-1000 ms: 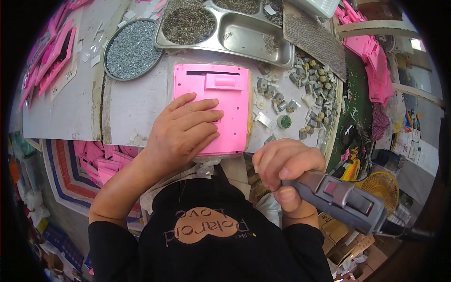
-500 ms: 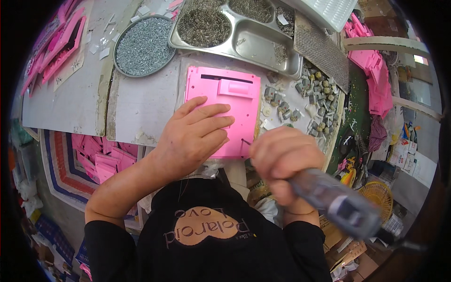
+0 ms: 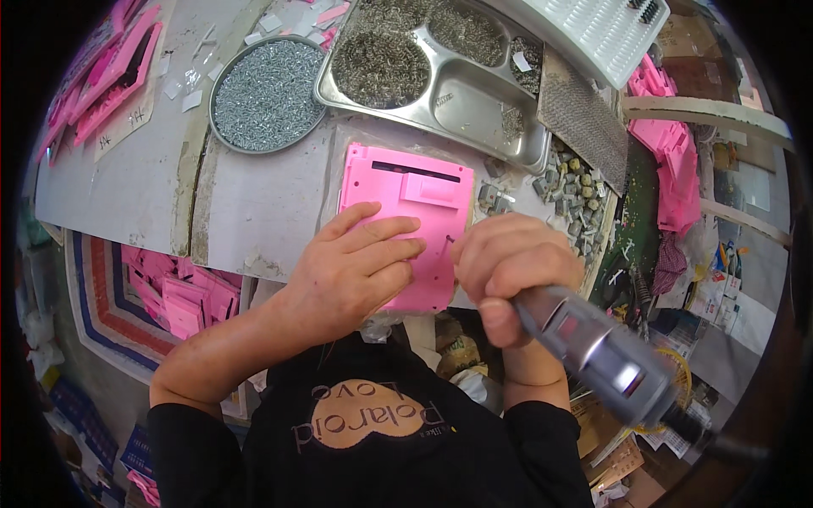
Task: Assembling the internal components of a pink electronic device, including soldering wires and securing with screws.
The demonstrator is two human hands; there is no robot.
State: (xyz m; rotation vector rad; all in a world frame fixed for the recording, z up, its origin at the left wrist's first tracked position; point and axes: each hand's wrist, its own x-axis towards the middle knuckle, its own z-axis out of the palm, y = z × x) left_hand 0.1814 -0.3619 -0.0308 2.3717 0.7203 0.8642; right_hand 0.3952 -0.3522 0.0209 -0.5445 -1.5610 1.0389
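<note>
A pink plastic panel [image 3: 406,212] with a dark slot near its far end and a raised rectangular part lies flat on the worktable in front of me. My left hand [image 3: 360,258] rests flat on its left half, fingers stretched out and slightly apart. Wrapped round a grey electric screwdriver [image 3: 597,351], my right hand [image 3: 521,271] is at the panel's right edge. A thin dark shaft or screw [image 3: 450,240] shows at that edge, beside my knuckles; where exactly it meets the panel is partly hidden by my fingers.
A round dish of silvery screws [image 3: 267,95] and a metal compartment tray [image 3: 449,106] with small springs stand beyond the panel. Small grey blocks [image 3: 584,182] lie loose at right. Pink parts are stacked at far left and fill a striped bag [image 3: 102,288] below the table.
My right hand and the screwdriver have shifted from near the panel's lower right corner to a spot farther up its right edge. My left hand stays on the panel.
</note>
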